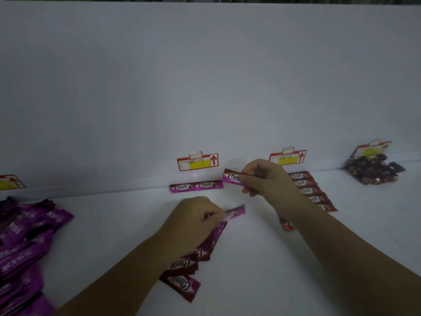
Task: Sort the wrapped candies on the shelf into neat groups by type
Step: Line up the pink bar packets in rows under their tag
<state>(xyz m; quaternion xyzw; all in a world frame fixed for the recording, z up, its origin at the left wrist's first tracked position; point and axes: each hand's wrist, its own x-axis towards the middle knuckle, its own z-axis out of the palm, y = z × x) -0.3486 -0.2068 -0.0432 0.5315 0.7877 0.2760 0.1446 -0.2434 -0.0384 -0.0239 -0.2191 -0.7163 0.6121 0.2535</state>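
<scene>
Just left of the right grip (264, 176), two pink Choco bars (196, 186) sit placed; it pinches a third bar (232, 177). Likely remaining: pink strip (235, 210) held in left grip (196, 222), Kiss pile (27, 242).

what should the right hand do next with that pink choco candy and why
Probably set the pink foil Choco candy pinched by the right hand down just right of the two matching pink candies lying against the back wall; it hangs at that row's end, so this extends the group.
</scene>
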